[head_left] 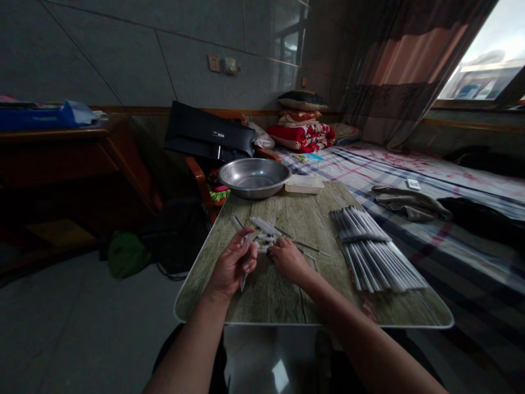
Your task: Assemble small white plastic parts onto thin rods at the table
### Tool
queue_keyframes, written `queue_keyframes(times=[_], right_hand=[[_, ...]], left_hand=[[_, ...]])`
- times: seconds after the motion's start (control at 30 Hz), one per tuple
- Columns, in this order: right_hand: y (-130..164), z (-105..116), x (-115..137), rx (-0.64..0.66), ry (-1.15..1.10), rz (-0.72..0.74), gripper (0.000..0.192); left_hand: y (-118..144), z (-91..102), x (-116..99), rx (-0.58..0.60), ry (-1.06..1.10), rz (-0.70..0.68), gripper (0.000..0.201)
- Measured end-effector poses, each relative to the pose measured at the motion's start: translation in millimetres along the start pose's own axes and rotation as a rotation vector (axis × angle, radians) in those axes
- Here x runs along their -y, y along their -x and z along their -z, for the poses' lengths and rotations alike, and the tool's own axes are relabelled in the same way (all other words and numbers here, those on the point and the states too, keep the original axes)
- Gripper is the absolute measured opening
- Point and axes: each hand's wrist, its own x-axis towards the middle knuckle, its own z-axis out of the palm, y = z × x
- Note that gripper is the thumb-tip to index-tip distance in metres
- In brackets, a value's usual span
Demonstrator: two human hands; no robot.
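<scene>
Two bare hands work near the middle of a small wooden table (287, 306), a little toward its near edge. The left hand (232, 268) has its fingers curled and pressed together around a thin pale stick (245, 273), whose lower end points down at about 6 o'clock and comes out under the fist. The right hand (289, 260) lies palm down just beside it, at 3 o'clock from the left hand; its fingertips touch a small heap of loose pale pieces (266, 236), but I cannot tell if they pinch one of them or only rest there. Some thin dark rods (305, 246) lie beside the heap, at 2 o'clock from the right hand.

At 3 o'clock, well apart from the hands, a big bundle of long grey-white sticks (371, 251) lies on the table, and its near ends come close to the right front corner. Between the bundle and the right hand the table top is bare wood. In front of the hands a strip of bare wood goes to the near edge.

At 12 o'clock, on the far edge, stands a metal bowl (254, 178), and a flat white tray (303, 184) is just beside it. Left of the table the floor (74, 317) is open. On the right side a bed with a checked cover (430, 230) touches the table's side.
</scene>
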Motion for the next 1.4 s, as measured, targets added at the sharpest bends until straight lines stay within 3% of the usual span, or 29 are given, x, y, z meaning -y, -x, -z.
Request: queue_keyframes(times=[0.2, 0.37, 0.43, 0.53, 0.63, 0.7, 0.97, 1.4], right_hand=[[-5, -5, -1, -0.04, 0.03, 0.012, 0.017], [-3, -4, -7, -0.059, -0.099, 0.073, 0.004], [-2, 2, -12, -0.034, -0.283, 0.018, 0.003], [-1, 19, -19, -0.002, -0.745, -0.078, 0.006], [3, 40, -22, -0.01, -1.182, -0.072, 0.012], [6, 50, -22, -0.019, -1.305, -0.053, 0.016], [7, 45, -19, -0.035, -1.256, -0.082, 0.012], [8, 42, -20, -0.073, -1.034, -0.073, 0.006]], left_hand=[[1, -2.1, 2, 0.007, -0.077, 0.038, 0.024], [2, -9.2, 7, 0.055, -0.201, 0.092, 0.042], [2, -10.7, 9, 0.07, -0.24, 0.129, 0.042], [3, -11.0, 12, 0.064, -0.322, 0.164, 0.03], [1, -11.0, 15, 0.038, -0.423, 0.167, 0.025], [-1, -11.4, 18, 0.034, -0.474, 0.157, 0.025], [-6, -8.7, 30, 0.034, -0.543, 0.195, 0.029], [-5, -9.9, 32, 0.026, -0.632, 0.192, 0.034]])
